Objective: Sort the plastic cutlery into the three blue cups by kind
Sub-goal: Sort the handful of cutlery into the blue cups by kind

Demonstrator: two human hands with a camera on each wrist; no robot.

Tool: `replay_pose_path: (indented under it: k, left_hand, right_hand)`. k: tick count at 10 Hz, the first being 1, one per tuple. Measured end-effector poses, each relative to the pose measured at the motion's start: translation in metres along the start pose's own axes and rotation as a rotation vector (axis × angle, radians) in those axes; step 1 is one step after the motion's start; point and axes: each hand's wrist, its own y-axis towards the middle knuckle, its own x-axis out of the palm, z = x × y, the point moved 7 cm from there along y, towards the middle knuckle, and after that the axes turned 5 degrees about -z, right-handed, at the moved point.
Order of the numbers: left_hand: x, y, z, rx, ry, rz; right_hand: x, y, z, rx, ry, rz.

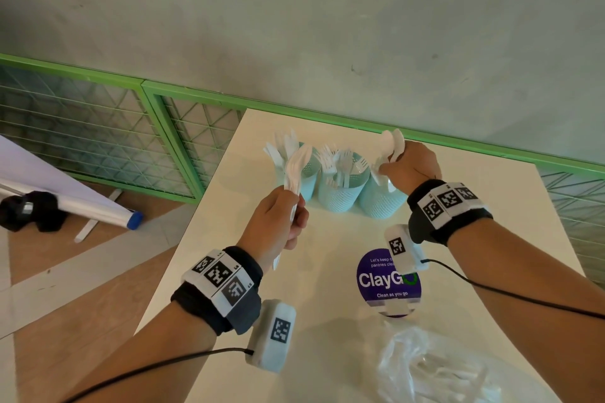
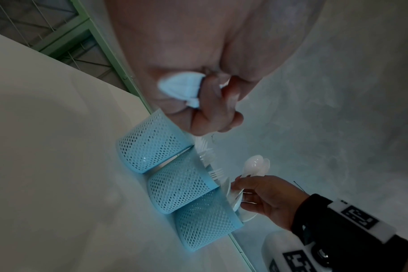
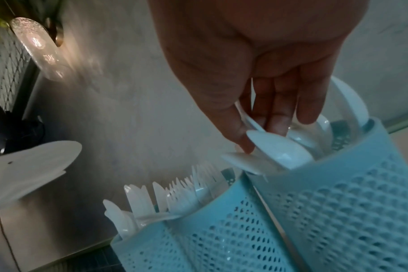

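Three blue mesh cups stand in a row at the back of the white table (image 1: 229, 239). The left cup (image 1: 306, 178) holds knives, the middle cup (image 1: 340, 193) holds forks (image 3: 186, 191), and the right cup (image 1: 379, 203) holds spoons. My left hand (image 1: 293, 216) grips a bundle of white spoons (image 1: 296, 163) by their handles, upright, just in front of the left cup. My right hand (image 1: 388, 168) hovers over the right cup's mouth (image 3: 361, 202) and pinches a few spoons (image 1: 393, 144) between thumb and fingers; one spoon bowl (image 3: 280, 149) lies at the cup's rim.
A round purple ClayGo sign (image 1: 389, 278) and a crumpled clear plastic bag (image 1: 435, 366) lie near me on the table. A green mesh fence (image 1: 157, 114) runs behind the table. On the floor to the left lies a rolled banner (image 1: 98, 206).
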Motion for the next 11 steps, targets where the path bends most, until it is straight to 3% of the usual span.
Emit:
replay_pose_path:
  k: [2, 8, 11]
  left_hand:
    - [0.003, -0.001, -0.002, -0.007, 0.002, -0.009]
    - [0.009, -0.004, 0.002, -0.013, 0.006, -0.022]
    - [0.011, -0.008, 0.004, -0.015, -0.016, -0.028]
  right_hand:
    - [0.005, 0.0, 0.0, -0.009, 0.03, 0.021]
    - [0.009, -0.002, 0.007, 0.112, -0.073, -0.122]
    - [-0.001, -0.007, 0.004, 0.042, -0.132, -0.117]
